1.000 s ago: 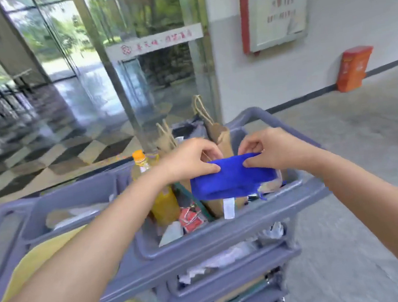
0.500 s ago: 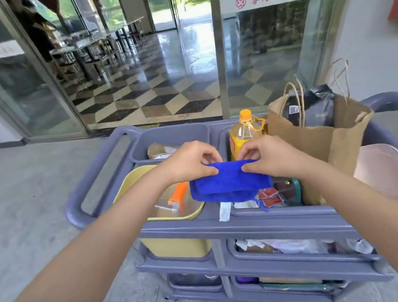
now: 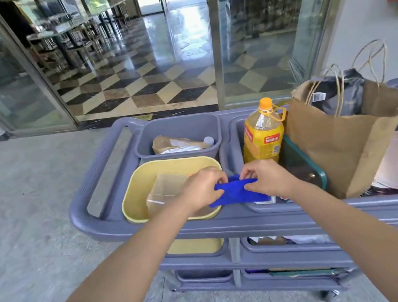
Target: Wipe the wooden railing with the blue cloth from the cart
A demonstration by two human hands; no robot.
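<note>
The blue cloth [image 3: 236, 192] sits folded between both hands, above the cart [image 3: 228, 225] front rim, between the yellow bin [image 3: 135, 197] and the oil bottle [image 3: 263, 137]. Left hand [image 3: 201, 189] pinches its left end, right hand [image 3: 267, 179] pinches the right, fingers closed on fabric. Its long axis runs left to right, the loose edge hanging toward the person. The risk, I'd say: the fold slips open or snags the cart's clutter. No wooden railing in view.
</note>
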